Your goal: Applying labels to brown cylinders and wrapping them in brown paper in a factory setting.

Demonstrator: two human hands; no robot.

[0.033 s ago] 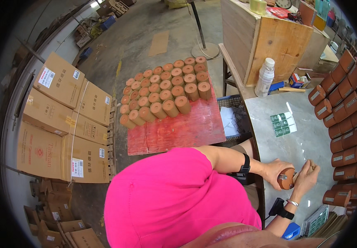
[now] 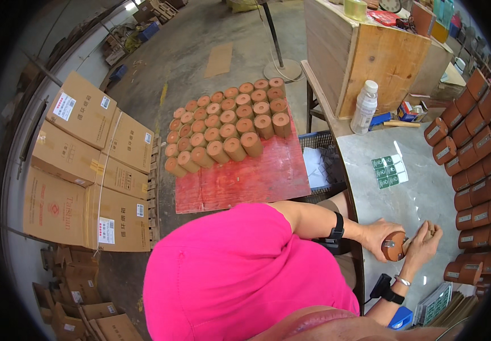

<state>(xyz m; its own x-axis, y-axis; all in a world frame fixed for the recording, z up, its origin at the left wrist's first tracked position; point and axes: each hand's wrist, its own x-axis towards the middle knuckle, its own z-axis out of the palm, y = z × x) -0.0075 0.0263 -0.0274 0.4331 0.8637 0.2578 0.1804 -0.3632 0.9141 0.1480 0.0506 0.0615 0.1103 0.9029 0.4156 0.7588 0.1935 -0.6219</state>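
My left hand [image 2: 375, 238] is wrapped around a short brown cylindrical case [image 2: 393, 246] just above the grey tabletop [image 2: 364, 153]. Small metal fittings show on the case's upturned side. Close against its right side is my right hand [image 2: 423, 244], fingers curled and pressed together; what they hold, if anything, is hidden. A sheet of green stickers [image 2: 389, 170] lies farther back on the tabletop, with a few of its places bare white.
Stacked brown cases [image 2: 475, 184] line the table's right side. A white bottle [image 2: 364, 107] stands by a wooden cabinet [image 2: 381, 65]. Left of the table, rows of brown cylinders [image 2: 217, 150] stand on a red board [image 2: 245, 179]. Cardboard cartons [image 2: 89, 170] are piled at far left.
The fingers of my right hand have shifted slightly to the right. The case stays in my left hand in nearly the same place.
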